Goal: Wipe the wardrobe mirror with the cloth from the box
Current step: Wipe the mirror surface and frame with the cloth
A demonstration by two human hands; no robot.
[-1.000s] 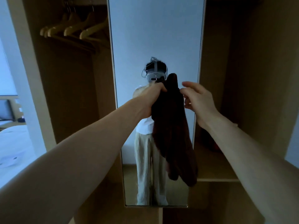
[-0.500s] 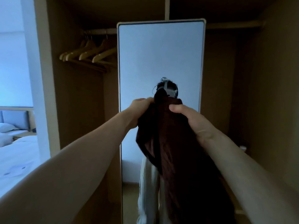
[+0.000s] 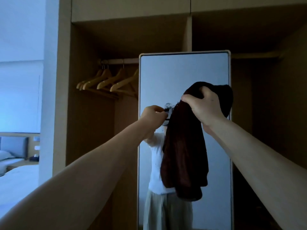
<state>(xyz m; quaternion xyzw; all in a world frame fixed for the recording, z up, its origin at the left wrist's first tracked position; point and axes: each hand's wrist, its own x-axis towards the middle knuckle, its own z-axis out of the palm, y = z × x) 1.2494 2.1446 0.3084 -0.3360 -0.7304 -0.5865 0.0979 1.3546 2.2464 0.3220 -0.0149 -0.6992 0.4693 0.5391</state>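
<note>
The cloth (image 3: 184, 155), dark and limp, is held up in front of the mirror (image 3: 166, 77). It is bunched at its top in the right hand (image 3: 204, 107), whose fingers and thumb are curled round the gathered fabric. From that grip the cloth hangs straight down, so its long axis is upright and runs along the mirror's own long axis. The bunched top is seen against the upper right part of the glass, close to the right edge of the frame; whether fabric touches glass cannot be told from this view.

The left hand (image 3: 153, 115) is raised just beside the cloth's left edge, lower than the right, with its fingers curled. Whether a fold is pinched there or nothing is held cannot be told. The mirror stands upright in the open wardrobe (image 3: 93, 130), with wooden hangers (image 3: 106, 82) on a rail to its left.

The wiping is judged not yet begun. The cloth is carried by the right hand, the one nearer the top of the glass. A flat pad of fabric would have to be pressed forward onto the glass before strokes are drawn downward.
</note>
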